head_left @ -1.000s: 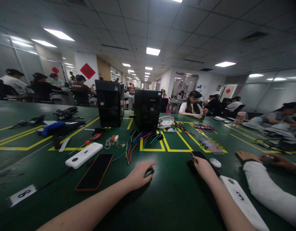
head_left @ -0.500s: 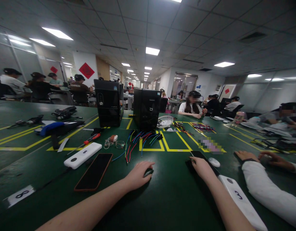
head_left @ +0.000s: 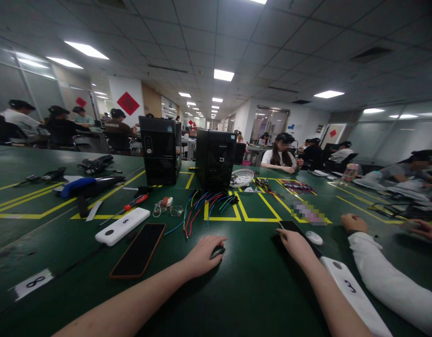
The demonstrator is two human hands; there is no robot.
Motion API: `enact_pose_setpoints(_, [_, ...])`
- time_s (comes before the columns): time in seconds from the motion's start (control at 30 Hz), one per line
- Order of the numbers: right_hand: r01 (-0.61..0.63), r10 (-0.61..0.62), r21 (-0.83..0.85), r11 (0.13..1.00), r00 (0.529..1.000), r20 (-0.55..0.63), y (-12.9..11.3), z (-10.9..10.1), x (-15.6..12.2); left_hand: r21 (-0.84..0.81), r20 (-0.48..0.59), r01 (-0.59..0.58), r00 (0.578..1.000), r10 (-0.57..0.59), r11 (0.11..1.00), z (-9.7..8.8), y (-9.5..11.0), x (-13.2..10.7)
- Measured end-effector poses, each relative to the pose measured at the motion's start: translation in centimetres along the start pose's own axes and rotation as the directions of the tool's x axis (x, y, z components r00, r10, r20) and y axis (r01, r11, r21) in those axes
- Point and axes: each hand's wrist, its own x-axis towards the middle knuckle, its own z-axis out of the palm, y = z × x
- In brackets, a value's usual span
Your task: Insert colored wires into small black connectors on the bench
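My left hand [head_left: 203, 255] rests on the green table [head_left: 237, 299] with its fingers curled towards the thumb. Between them shows a small dark rounded shape [head_left: 217, 252], too dark to identify. My right hand [head_left: 296, 244] lies over a flat black slab like a phone [head_left: 312, 244], its fingertips drawn together at the slab's left edge. A thin pale line shows beside these fingertips; whether it is held I cannot tell. Left of my left hand lies a phone with an orange-brown edge [head_left: 138, 250]. Coloured wires [head_left: 191, 217] spread out just beyond that hand.
Two black computer towers [head_left: 216, 159] stand ahead. White power strips [head_left: 123, 226] lie on both sides, near a red screwdriver [head_left: 135, 202] and glasses [head_left: 176, 211]. A white mouse [head_left: 314, 238] is at right. Nearby rests a co-worker's white sleeve [head_left: 380, 271]; another person sits opposite.
Both of my hands keep their places and poses. At right, the co-worker's near hand has curled and turned, and the other hand there has moved further right. The view has shifted very slightly.
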Motion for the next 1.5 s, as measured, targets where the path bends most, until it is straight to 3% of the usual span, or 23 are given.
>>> enact_pose_setpoints(0.43, [0.069,-0.066,-0.107,0.992,0.997,0.033,-0.2,0.0,-0.2,0.012,-0.015,-0.019,1.000,0.019,1.000,0.4,-0.5,0.1])
enact_pose_setpoints(0.6, [0.060,-0.049,-0.104,0.993,0.993,0.105,-0.3,-0.1,-0.3,0.010,-0.015,-0.027,1.000,0.027,1.000,0.4,-0.4,0.1])
enact_pose_setpoints(0.73, [0.018,-0.017,-0.005,1.000,0.989,0.144,-0.4,-0.1,-0.4,0.009,-0.007,-0.011,1.000,0.011,1.000,0.3,-0.2,0.0])
enact_pose_setpoints(0.8, [-0.064,0.041,0.099,0.993,0.976,0.212,-0.3,0.0,-0.5,0.010,-0.005,-0.006,1.000,0.006,1.000,0.3,-0.2,0.1])
enact_pose_setpoints(0.9, [-0.220,0.125,0.258,0.941,0.932,0.340,-0.3,0.4,-0.9,0.010,-0.011,-0.013,1.000,0.013,1.000,0.3,-0.3,0.1])
enact_pose_setpoints(1.03, [-0.290,0.141,0.386,0.876,0.918,0.370,-0.2,0.9,-1.1,0.009,-0.013,-0.017,1.000,0.017,1.000,0.3,-0.3,0.1])
enact_pose_setpoints(1.17, [-0.331,0.248,0.381,0.863,0.936,0.251,0.6,0.6,-0.7,0.009,-0.013,-0.019,1.000,0.019,1.000,0.2,-0.3,0.1])
enact_pose_setpoints(1.3, [-0.295,0.323,0.259,0.920,0.943,-0.074,1.9,-0.4,-0.2,0.013,-0.016,-0.020,1.000,0.020,1.000,0.4,-0.6,0.2])
enact_pose_setpoints(1.37, [-0.269,0.309,0.216,0.939,0.935,-0.177,2.1,-0.7,0.0,0.019,-0.020,-0.023,1.000,0.024,1.000,0.5,-0.7,0.2])
enact_pose_setpoints(1.5, [-0.194,0.229,0.182,0.964,0.953,-0.199,1.8,-0.9,0.0,0.019,-0.021,-0.032,0.999,0.033,0.999,0.6,-0.8,0.2])
